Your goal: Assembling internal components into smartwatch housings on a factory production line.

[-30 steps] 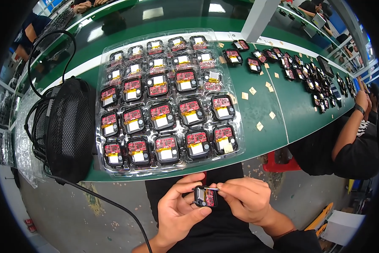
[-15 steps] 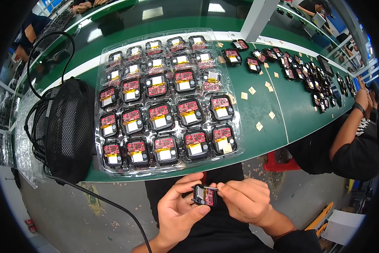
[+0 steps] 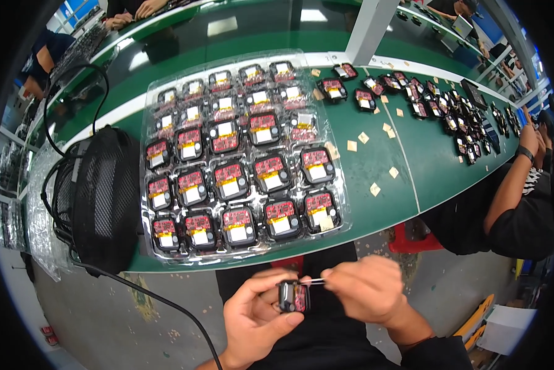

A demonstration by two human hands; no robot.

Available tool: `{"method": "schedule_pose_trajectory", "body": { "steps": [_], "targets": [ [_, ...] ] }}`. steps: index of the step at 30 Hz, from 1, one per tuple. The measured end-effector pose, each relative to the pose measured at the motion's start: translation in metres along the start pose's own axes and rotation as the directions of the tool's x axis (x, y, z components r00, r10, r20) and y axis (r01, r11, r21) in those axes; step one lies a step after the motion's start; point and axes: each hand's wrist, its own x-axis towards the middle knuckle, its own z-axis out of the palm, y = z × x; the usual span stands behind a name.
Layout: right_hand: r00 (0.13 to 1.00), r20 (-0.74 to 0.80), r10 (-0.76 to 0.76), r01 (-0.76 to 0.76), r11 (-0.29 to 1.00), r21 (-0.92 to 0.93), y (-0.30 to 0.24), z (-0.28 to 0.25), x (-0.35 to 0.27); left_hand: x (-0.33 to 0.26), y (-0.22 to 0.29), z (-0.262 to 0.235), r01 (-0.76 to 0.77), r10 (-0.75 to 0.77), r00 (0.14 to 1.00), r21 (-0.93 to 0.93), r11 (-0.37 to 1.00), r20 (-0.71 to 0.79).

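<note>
My left hand [image 3: 252, 317] grips a small black watch case [image 3: 294, 297] by its sides, held above my lap. Red circuit board and a silvery part show inside the case, which is tilted. In my right hand [image 3: 368, 291], slightly blurred, thin metal tweezers [image 3: 314, 281] are pinched between thumb and fingers. Their tips reach the upper edge of the case; what they touch there is too small to tell. Beyond my hands, a clear plastic tray [image 3: 246, 254] on the green table holds rows of similar cases with red boards, white blocks and yellow tape.
A black mesh bag [image 3: 107, 197] with cables stands left of the tray. Loose watch cases [image 3: 456, 117] are heaped at the right, with small cream paper squares [image 3: 374, 189] scattered nearby. A co-worker's arm [image 3: 511, 185] is at far right, beside a red stool [image 3: 409, 243].
My right hand has moved slightly right, and more of the tweezers shows between it and the case. The case has turned a little in my left hand. The whole view has shifted slightly.
</note>
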Motion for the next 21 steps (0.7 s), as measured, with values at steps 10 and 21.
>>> {"method": "schedule_pose_trajectory", "body": {
  "steps": [10, 21],
  "targets": [
    [0.720, -0.425, 0.548, -0.500, 0.835, 0.229, 0.098, -0.023, 0.004, 0.072, 0.063, 0.030, -0.330, 0.306, 0.944, 0.427, 0.842, 0.125],
    [0.720, -0.447, 0.531, -0.480, 0.846, 0.232, 0.091, -0.027, 0.011, 0.192, 0.068, 0.057, -0.377, 0.274, 0.907, 0.907, 0.190, 0.319]
  ]
}}
